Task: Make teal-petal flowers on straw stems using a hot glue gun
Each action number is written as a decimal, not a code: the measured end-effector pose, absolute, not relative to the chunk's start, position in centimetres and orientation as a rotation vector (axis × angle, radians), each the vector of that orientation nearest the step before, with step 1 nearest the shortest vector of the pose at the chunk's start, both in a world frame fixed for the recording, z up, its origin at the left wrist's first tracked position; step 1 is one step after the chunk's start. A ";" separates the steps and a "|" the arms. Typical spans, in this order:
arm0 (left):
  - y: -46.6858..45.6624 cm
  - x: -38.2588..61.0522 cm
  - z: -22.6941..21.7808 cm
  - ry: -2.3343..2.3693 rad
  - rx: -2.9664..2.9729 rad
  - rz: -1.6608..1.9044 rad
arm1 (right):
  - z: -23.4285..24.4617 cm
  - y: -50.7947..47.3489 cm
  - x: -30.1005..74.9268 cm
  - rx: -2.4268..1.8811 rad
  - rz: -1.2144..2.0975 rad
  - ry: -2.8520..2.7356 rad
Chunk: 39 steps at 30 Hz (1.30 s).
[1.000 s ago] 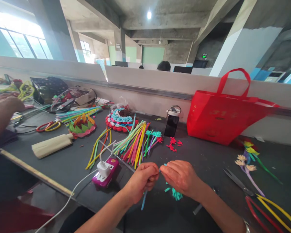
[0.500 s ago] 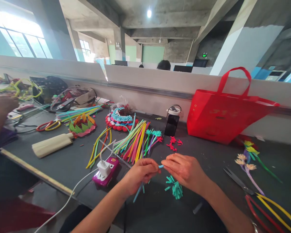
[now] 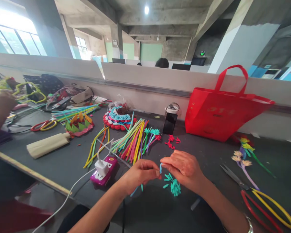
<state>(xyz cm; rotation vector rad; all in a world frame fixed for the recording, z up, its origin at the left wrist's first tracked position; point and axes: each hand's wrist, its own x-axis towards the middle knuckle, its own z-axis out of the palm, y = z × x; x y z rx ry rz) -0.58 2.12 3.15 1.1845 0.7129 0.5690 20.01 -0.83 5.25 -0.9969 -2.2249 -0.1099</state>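
Turned upright since half a second earlier, blue pipe cleaner (image 3: 160, 168) tip, pinched tight by left hand (image 3: 139, 174), right hand (image 3: 183, 168) fingertips closed on it, teal snippets (image 3: 175, 187) just below.

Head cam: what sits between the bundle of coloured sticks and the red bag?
In the head view, a dark bottle with a white lid stands there; small red scraps lie on the table before it.

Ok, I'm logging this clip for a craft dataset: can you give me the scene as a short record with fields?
left hand: pinches blue stick
right hand: pinches its upper end
by right hand: teal cut pieces on dark table
left of hands: pink power strip, white charger plugged in
behind: bundle of coloured sticks, red bag
right: scissors
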 end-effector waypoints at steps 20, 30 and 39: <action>1.9 0.3 2.2 0.922 1.719 1.056 | 3.7 -2.5 17.2 -1.201 -0.047 -2.342; 1.2 -0.1 2.4 0.595 1.965 0.997 | 4.9 -0.7 19.6 -1.146 0.394 -2.108; 2.0 0.1 1.4 0.778 1.420 0.953 | 3.5 -0.9 18.5 -1.321 0.382 -2.092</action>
